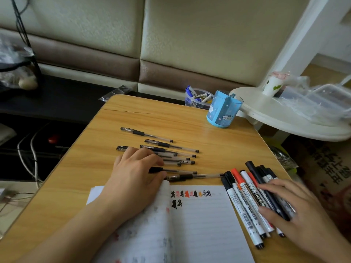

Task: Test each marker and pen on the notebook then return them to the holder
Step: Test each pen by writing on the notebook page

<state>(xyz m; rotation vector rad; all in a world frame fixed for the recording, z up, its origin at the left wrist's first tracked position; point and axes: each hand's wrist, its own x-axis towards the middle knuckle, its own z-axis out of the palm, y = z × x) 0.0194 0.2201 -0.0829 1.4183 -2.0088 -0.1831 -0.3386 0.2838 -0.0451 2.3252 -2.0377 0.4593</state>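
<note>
An open lined white notebook (199,224) is lying at the near edge of the wooden table (133,118), its right page carrying two short rows of black, red and orange test scribbles near the top. Just right of it, a bundle of whiteboard markers (252,202) with white barrels and black or red caps is lying fanned out, caps pointing far. The right hand (296,209) is resting on the near end of this bundle, fingers spread and lightly curled over the markers. The left hand (134,173) is lying flat, fingers relaxed and together, over the near ends of a row of clear gel pens with black grips (167,150) in the table's middle. The blue cartoon-printed pen holder (224,111) is standing at the far right.
</note>
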